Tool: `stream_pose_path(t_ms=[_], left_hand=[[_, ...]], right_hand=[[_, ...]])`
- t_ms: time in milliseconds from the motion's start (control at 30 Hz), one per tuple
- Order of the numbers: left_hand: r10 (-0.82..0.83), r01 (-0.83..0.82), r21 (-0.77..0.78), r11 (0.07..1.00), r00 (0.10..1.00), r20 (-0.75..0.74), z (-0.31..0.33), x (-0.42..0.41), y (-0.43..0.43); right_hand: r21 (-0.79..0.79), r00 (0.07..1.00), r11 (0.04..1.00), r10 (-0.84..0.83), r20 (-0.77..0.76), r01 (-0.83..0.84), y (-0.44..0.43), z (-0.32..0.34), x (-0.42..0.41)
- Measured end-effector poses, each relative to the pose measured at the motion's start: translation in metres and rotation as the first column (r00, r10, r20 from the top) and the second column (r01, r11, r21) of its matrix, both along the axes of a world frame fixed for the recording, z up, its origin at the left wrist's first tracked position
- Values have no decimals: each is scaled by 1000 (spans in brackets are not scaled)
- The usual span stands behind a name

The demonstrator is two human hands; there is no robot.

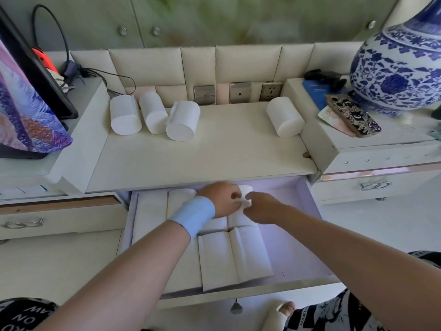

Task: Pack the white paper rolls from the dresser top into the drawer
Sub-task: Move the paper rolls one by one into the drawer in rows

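Three white paper rolls lie at the back left of the dresser top (214,158): one far left (125,118), one beside it (154,114), a third (182,121) to their right. Another roll (285,119) lies alone at the back right. The drawer (307,206) below stands pulled out, with several white rolls (235,256) packed side by side in its left and middle. My left hand (220,199), a blue band on its wrist, and my right hand (261,206) meet at the drawer's back, both on one white roll (245,191) partly hidden by my fingers.
A blue-and-white porcelain vase (401,65), a phone (353,115) and a blue booklet (315,93) sit on the raised right cabinet. A dark screen (35,75) with cables stands on the left. Wall sockets (270,91) line the back. The drawer's right part is bare.
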State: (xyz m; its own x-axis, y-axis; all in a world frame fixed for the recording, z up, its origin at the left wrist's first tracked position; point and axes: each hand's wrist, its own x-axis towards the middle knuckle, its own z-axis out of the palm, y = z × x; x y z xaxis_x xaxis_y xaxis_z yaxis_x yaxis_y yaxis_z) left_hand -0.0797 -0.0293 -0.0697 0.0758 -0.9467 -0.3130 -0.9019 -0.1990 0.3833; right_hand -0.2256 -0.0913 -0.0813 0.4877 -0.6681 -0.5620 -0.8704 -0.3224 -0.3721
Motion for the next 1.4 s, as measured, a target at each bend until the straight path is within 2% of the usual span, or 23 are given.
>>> stream_pose_path(t_ms=[100,200,467,500,633,733,867,967,1067,1200,1300,1400], left_hand=[[142,-155,-194,969,987,-79,28,20,-13],[226,-241,-239,941,970,-89,43,50,-31],[465,-435,-358,826,886,-5,18,134,-77],[497,-470,-384,795,867,-32,15,141,-81],[595,-667,-387,637,744,-304,9,163,-94],[682,-754,-295,587,657,-322,9,181,-102],[674,-795,-167,583,588,-448,8,188,-102],[667,-808,-74,584,530,-524,15,176,-98],[662,-787,-55,615,553,-507,22,164,-89],[626,-718,37,695,579,-522,31,147,-75],[588,-666,84,741,585,-558,42,129,-63],[561,-635,111,764,570,-601,54,104,-51]], right_hand=[[-120,997,993,19,80,-9,-11,30,25],[-118,974,991,-38,223,66,-29,54,58],[102,856,961,-274,439,256,-89,57,155],[150,829,949,-316,462,279,-94,51,166],[326,736,894,-440,514,307,-105,31,201],[429,678,855,-501,537,292,-108,23,214],[536,588,776,-614,526,331,-112,15,222],[519,570,748,-657,493,414,-112,15,217],[546,545,698,-710,445,463,-108,14,200],[656,581,643,-728,364,394,-98,24,171],[685,624,656,-689,370,318,-90,34,148],[680,612,671,-679,405,295,-82,41,123]])
